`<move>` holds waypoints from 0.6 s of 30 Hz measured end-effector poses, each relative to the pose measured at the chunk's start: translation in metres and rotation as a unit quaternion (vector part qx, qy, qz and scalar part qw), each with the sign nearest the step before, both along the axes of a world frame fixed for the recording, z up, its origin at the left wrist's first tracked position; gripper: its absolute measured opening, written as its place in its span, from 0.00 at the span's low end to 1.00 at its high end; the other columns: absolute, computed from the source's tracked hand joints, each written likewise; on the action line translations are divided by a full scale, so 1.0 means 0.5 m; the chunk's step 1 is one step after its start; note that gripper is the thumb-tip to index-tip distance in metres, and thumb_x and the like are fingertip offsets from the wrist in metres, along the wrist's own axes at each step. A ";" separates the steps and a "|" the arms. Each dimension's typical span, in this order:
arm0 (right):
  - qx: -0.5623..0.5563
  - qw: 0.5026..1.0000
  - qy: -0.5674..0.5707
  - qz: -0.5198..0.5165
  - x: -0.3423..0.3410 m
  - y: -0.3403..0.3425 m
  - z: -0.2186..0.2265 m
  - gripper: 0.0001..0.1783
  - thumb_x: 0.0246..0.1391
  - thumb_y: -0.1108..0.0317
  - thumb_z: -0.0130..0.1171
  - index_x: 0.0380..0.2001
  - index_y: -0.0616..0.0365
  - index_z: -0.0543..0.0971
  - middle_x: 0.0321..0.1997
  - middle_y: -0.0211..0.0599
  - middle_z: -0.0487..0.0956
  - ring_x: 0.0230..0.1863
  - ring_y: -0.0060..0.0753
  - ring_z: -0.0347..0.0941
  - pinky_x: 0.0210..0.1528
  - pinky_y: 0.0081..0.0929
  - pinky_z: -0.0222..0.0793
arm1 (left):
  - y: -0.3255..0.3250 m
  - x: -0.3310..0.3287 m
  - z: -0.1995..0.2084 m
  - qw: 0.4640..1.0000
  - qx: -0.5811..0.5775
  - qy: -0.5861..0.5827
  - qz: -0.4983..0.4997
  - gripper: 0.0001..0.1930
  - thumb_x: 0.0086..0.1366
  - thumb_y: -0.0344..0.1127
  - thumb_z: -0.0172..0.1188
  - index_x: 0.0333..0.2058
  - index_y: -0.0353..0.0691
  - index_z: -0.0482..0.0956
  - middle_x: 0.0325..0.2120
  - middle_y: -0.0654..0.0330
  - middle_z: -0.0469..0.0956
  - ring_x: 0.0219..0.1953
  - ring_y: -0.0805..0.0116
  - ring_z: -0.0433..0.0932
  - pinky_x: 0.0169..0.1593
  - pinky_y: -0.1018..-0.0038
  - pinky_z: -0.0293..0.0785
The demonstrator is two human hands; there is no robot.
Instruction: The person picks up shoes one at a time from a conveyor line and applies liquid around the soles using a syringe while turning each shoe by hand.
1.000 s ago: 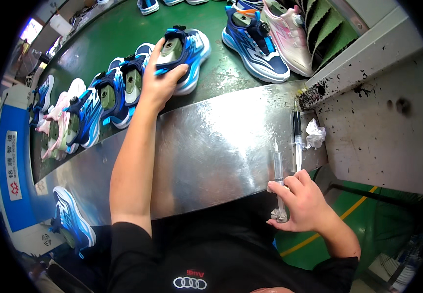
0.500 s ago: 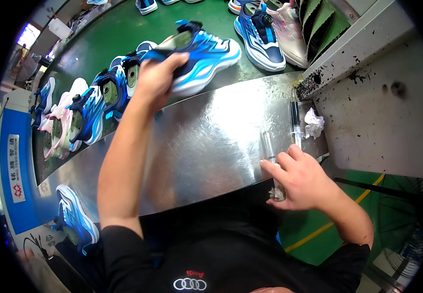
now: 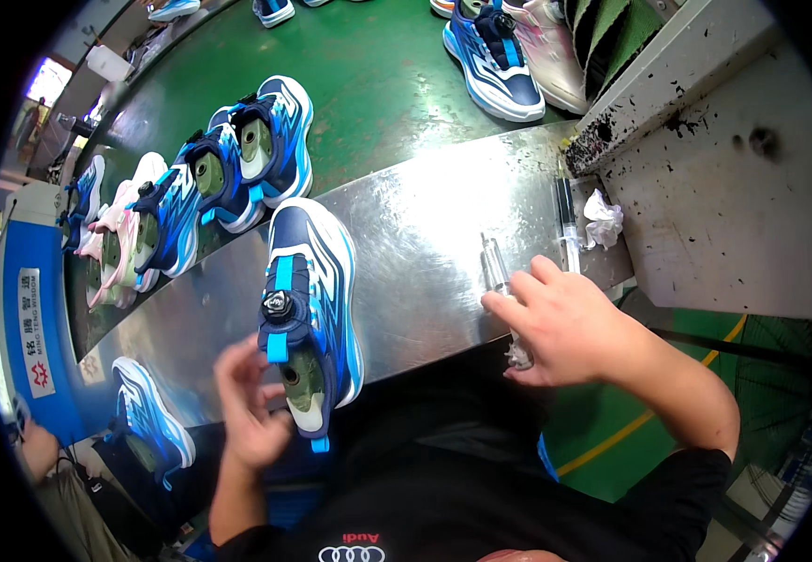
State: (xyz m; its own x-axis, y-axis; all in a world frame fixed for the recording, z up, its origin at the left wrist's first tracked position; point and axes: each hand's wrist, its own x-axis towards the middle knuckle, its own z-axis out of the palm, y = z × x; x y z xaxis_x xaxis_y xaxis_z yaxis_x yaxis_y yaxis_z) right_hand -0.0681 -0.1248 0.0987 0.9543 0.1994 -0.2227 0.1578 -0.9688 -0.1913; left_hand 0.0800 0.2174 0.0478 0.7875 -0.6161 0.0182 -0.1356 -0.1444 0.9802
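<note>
Left hand (image 3: pixel 251 403) cups the heel of the blue shoe (image 3: pixel 310 314) – fingers curled, steadying it on the steel worktop (image 3: pixel 425 244) with its opening upward. The right hand (image 3: pixel 565 323) pinches a clear syringe (image 3: pixel 502 300) – ready nearby.

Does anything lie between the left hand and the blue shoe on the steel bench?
Nothing visible does. The left hand is already at the heel end of the blue shoe, fingers beside it. The right hand is off to the side on a clear syringe.
</note>
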 end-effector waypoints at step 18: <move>0.484 0.826 -0.082 -0.277 -0.110 0.091 -0.060 0.53 0.26 0.48 0.72 0.54 0.68 0.63 0.48 0.43 0.69 0.48 0.33 0.68 0.51 0.29 0.63 | -0.216 0.193 0.072 0.981 -0.113 0.143 -0.061 0.26 0.51 0.32 0.68 0.43 0.34 0.61 0.38 0.55 0.73 0.40 0.72 0.74 0.44 0.75 0.73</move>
State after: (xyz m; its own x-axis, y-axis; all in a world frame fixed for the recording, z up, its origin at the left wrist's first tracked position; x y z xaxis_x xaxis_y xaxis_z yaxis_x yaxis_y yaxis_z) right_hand -0.1229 -0.0792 0.0687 0.9604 -0.2686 -0.0741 -0.1579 -0.3059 -0.9389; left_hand 0.1765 0.1094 0.0840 0.7014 -0.7113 -0.0452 0.1469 0.0822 0.9857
